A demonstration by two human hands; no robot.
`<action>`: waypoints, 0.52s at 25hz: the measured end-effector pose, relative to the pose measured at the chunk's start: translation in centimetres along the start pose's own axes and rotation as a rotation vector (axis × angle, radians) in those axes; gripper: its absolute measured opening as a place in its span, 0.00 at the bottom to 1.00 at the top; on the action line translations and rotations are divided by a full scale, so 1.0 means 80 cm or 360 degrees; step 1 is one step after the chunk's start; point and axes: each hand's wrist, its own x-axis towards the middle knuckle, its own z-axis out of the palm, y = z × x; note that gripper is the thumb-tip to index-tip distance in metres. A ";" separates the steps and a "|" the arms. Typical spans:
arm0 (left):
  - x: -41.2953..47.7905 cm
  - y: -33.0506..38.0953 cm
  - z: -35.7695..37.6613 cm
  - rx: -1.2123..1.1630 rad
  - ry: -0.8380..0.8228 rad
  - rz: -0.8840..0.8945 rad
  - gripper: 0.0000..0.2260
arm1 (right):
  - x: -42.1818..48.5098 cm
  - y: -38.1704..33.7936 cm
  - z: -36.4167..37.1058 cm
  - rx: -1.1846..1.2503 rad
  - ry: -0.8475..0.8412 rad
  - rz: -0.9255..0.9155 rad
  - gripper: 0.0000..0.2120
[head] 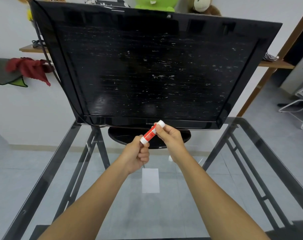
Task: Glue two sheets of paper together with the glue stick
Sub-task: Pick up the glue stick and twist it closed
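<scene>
A red glue stick [150, 133] with white ends is held tilted above the glass table, in front of the television's base. My left hand [137, 155] pinches its lower white end. My right hand [170, 135] grips its upper part, just below the upper white end. A small white sheet of paper [150, 180] lies flat on the glass between my forearms. A small white scrap [170, 158] shows just beside my right wrist; I cannot tell what it is.
A large black television [147, 70] stands on the far part of the glass table [234, 170], its round base [123, 135] right behind my hands. The table's dark metal frame shows through the glass. Shelves with cloths and soft toys line the wall behind.
</scene>
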 end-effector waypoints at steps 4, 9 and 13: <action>-0.014 0.015 0.002 -0.0314 -0.0161 -0.0517 0.25 | -0.002 0.002 0.001 -0.0033 -0.0022 0.0011 0.10; -0.015 -0.003 0.010 0.0741 0.0258 0.0687 0.12 | 0.000 0.002 -0.008 0.0015 0.0116 -0.0053 0.10; -0.013 -0.015 0.001 0.1397 0.0363 0.1223 0.05 | 0.001 0.004 -0.010 0.0020 0.0109 -0.0040 0.17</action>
